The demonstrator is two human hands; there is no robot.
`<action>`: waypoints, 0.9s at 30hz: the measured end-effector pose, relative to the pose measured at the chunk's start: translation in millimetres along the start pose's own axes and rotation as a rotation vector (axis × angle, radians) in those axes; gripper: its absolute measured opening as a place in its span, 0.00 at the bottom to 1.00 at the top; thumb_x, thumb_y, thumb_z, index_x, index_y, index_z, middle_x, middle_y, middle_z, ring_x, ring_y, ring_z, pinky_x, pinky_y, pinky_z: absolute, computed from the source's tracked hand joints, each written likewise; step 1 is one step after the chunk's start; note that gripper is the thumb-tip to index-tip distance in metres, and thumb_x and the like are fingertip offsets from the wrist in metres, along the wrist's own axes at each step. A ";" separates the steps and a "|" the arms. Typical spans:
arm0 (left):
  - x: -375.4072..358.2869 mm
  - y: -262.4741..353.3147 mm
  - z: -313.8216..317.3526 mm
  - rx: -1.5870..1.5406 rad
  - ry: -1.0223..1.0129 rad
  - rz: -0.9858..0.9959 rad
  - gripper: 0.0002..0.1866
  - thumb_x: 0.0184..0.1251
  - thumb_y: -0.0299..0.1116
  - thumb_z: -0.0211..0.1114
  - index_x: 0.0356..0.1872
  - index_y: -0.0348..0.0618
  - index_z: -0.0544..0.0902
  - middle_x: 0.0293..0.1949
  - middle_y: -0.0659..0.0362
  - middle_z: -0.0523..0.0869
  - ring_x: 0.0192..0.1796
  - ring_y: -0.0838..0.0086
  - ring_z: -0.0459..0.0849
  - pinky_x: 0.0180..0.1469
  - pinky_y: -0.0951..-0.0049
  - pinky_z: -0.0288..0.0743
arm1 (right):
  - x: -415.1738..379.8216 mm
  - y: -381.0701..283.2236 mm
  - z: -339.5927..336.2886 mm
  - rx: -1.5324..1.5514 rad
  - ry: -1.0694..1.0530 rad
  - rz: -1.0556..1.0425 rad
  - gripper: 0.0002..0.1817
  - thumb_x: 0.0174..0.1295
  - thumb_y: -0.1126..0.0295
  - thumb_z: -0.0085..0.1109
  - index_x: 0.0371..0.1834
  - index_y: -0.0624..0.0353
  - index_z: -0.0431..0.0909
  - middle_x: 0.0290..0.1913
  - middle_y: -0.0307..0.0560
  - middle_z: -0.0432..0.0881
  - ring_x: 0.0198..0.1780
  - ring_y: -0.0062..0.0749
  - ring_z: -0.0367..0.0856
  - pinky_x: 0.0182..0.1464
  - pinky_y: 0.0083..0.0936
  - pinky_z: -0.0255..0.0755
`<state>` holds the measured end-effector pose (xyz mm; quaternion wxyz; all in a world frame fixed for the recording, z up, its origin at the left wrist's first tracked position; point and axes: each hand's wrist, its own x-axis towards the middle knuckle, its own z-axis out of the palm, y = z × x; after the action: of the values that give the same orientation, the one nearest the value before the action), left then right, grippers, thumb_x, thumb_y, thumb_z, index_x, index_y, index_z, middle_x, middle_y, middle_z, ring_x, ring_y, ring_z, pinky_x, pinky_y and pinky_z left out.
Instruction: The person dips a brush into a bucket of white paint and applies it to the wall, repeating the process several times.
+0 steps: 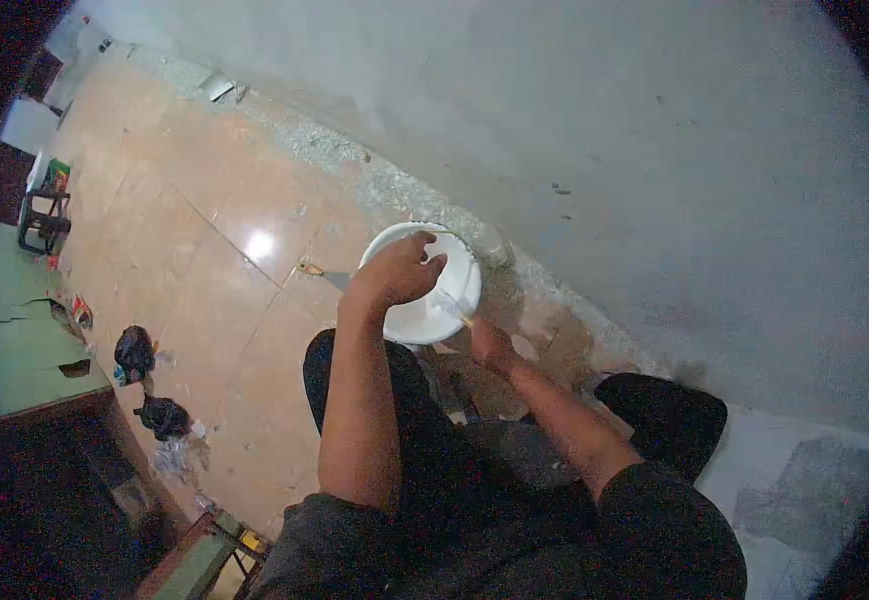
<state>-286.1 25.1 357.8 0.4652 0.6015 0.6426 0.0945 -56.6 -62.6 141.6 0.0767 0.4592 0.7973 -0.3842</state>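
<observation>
A white bucket (471, 270) stands between my knees and the wall, with white material inside. My left hand (400, 272) is over its left side, fingers curled near the far rim. A thin pale edge shows by the fingertips, but what they grip is not clear. Right of the bucket, my right hand (493, 346) closes round the handle of a small spatula (451, 305), whose blade is inside the bucket. A scraper (311, 269) with a wooden handle lies on the floor tiles, its blade partly behind my left forearm.
A grey plastered wall (635, 150) rises on the right, with rough debris (330, 150) along its base. Black plastic bags (135, 354) lie on the tiled floor (195, 310) at left. Greenish furniture (15, 340) stands at the far left, and a yellow item (251, 540) is near the bottom.
</observation>
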 end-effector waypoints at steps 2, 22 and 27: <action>1.6 1.5 1.6 0.030 -0.005 -0.012 0.27 0.63 0.46 0.56 0.58 0.38 0.72 0.51 0.43 0.80 0.55 0.53 0.78 0.59 0.60 0.69 | -9.9 -1.8 -1.8 -0.035 0.035 0.206 0.11 0.61 0.69 0.45 0.40 0.67 0.71 0.30 0.59 0.77 0.32 0.54 0.78 0.37 0.43 0.74; 13.9 18.1 9.5 0.158 -0.084 -0.008 0.28 0.64 0.45 0.56 0.60 0.36 0.70 0.51 0.43 0.80 0.56 0.53 0.78 0.59 0.61 0.69 | -22.2 -1.4 10.5 0.211 0.161 0.286 0.14 0.64 0.67 0.43 0.45 0.68 0.67 0.32 0.63 0.79 0.35 0.50 0.82 0.32 0.44 0.75; 18.7 18.4 14.2 0.180 -0.121 -0.006 0.28 0.65 0.45 0.55 0.61 0.36 0.69 0.52 0.42 0.79 0.57 0.53 0.77 0.61 0.61 0.68 | 16.9 107.6 138.2 -0.241 0.171 0.162 0.15 0.66 0.64 0.40 0.45 0.64 0.69 0.34 0.60 0.78 0.36 0.50 0.80 0.38 0.44 0.72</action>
<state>-260.4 39.8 353.5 0.4473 0.6437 0.6209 -0.0014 -13.0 -115.2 -20.5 0.0940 0.5404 0.8016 -0.2379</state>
